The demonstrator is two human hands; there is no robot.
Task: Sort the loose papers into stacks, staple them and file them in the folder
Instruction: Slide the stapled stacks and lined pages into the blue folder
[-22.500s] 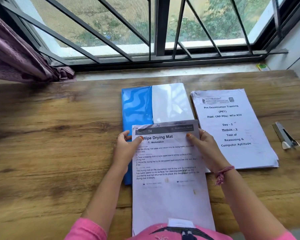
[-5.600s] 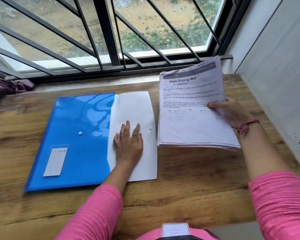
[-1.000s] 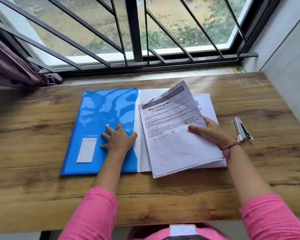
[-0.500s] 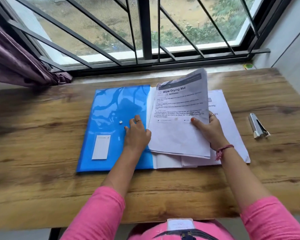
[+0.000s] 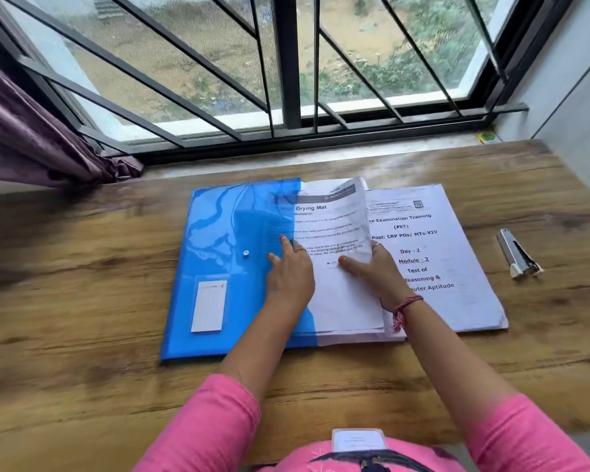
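Note:
A blue plastic folder (image 5: 218, 233) lies open on the wooden table (image 5: 82, 284). My left hand (image 5: 288, 277) holds the right edge of its translucent cover, fingers on top and thumb out of sight. My right hand (image 5: 378, 274) grips the "Wipe Drying Mat" paper stack (image 5: 341, 301), thumb on top. The stack's left part sits under the blue cover and shows through it. A second stack, headed "Pre Examination Training" (image 5: 457, 267), lies flat on the table just to the right, partly under my right hand.
A silver stapler (image 5: 515, 255) lies at the table's right. Behind the table runs a window sill with a barred window (image 5: 286, 80). A purple curtain (image 5: 31, 137) hangs at the left, and a grey wall (image 5: 576, 97) closes the right side.
My right hand has slid the "Wipe Drying Mat" stack leftward, partly under the blue cover. My left hand stays at the cover's edge. The view has shifted slightly.

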